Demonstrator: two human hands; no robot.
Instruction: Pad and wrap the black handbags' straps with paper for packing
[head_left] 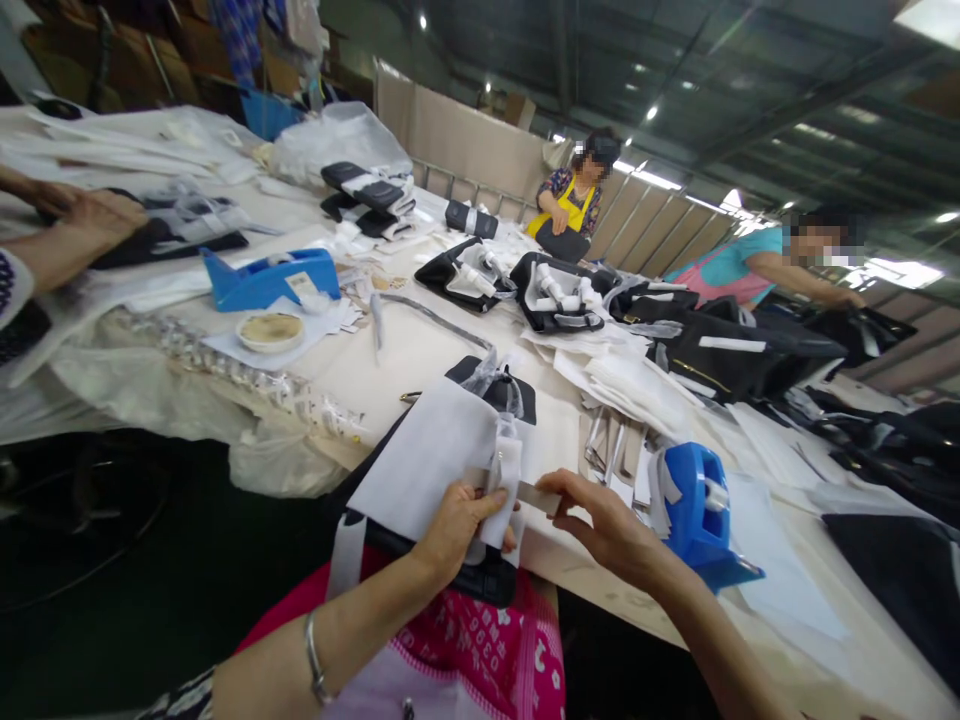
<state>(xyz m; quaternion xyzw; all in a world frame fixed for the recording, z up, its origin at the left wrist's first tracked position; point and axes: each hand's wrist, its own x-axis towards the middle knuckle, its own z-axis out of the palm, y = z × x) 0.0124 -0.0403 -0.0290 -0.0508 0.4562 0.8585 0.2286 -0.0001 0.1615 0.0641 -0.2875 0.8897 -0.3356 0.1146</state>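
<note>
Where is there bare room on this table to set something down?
Bare tabletop lies between the round dish and the wrapped bag. Crowded: black bags across the far side, papers around the near tape dispenser.

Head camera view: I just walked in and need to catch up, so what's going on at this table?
The wearer's left hand pins a white sheet against a black bag at the table edge; the right hand pinches a tape strip stretched onto it. A blue tape dispenser sits just right of that hand. Across the table, a person in a yellow apron and another in teal handle more black bags.
</note>
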